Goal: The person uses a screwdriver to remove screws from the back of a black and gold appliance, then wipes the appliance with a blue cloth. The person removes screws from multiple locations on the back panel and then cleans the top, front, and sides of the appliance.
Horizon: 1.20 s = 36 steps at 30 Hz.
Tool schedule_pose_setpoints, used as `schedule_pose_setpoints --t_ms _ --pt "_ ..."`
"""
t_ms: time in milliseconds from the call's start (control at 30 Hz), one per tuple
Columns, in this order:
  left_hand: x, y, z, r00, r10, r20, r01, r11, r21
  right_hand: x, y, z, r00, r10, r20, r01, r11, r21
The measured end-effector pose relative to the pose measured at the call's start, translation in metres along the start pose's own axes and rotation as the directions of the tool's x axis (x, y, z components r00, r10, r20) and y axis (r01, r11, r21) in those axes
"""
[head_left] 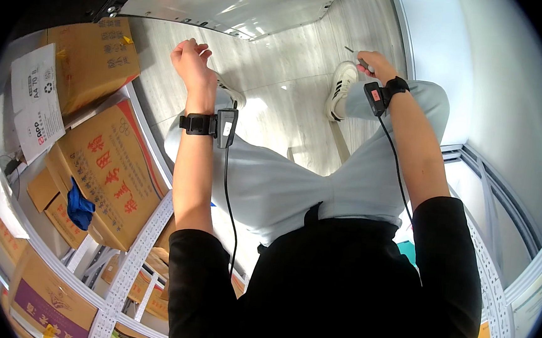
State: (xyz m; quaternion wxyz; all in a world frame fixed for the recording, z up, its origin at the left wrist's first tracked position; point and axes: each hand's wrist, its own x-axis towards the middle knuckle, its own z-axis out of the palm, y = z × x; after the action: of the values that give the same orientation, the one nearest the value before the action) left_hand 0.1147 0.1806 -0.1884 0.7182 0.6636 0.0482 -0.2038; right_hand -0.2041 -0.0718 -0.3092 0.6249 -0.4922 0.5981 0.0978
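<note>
Far left: stacked cardboard boxes (104,170) on a white perforated metal shelf rack (132,266). One box lies open with a blue cloth (80,207) tucked in it. Another brown box (93,56) sits higher up, with a white printed sheet (34,99) leaning on its front.

My left hand (192,63) is raised over the pale wood-look floor (278,63), fingers loosely curled, holding nothing, touching nothing. Nearest thing is the upper brown box, still apart from it. Black wrist strap with a small black sensor module (226,127) on that wrist, and a cable runs down from it along my forearm.

Centre: my legs in light grey trousers (282,188), black top below. One white sneaker with black stripes (341,89) on the floor; the other shoe is mostly hidden behind my left wrist.

My right hand (374,64) is down just beside the sneaker, closed around a small thin dark object (354,53). Only its tip sticks out past my fingers, so I can't tell what it is. Same strap and module (375,98) on the right wrist, cable trailing back up my arm.

Right: white wall and grey metal frame rails (495,203), more perforated shelf upright at the lower right.
</note>
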Motion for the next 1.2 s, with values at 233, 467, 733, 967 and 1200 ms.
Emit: schedule_pose_setpoints --t_ms 233,467,733,967,1200 --pt "-0.001 -0.023 -0.013 0.989 -0.147 -0.012 0.146 0.989 -0.006 0.017 0.022 -0.006 0.998 -0.005 -0.063 0.017 0.979 0.201" --pt "0.001 -0.032 -0.018 0.977 -0.212 -0.012 0.213 0.977 0.018 0.040 0.030 -0.034 0.984 -0.052 -0.169 0.119 0.902 0.415" --pt "0.003 -0.067 0.014 0.931 -0.361 0.062 0.349 0.925 0.151 0.087 -0.021 -0.168 0.988 0.077 0.134 -0.102 0.976 0.193" --pt "-0.023 -0.114 0.069 0.850 -0.511 0.125 0.465 0.842 0.274 0.044 -0.045 -0.242 0.977 -0.211 0.038 0.202 0.964 0.175" --pt "-0.041 -0.131 0.094 0.817 -0.542 0.198 0.445 0.810 0.381 0.102 0.052 -0.201 0.945 -0.270 0.187 0.294 0.949 -0.116"
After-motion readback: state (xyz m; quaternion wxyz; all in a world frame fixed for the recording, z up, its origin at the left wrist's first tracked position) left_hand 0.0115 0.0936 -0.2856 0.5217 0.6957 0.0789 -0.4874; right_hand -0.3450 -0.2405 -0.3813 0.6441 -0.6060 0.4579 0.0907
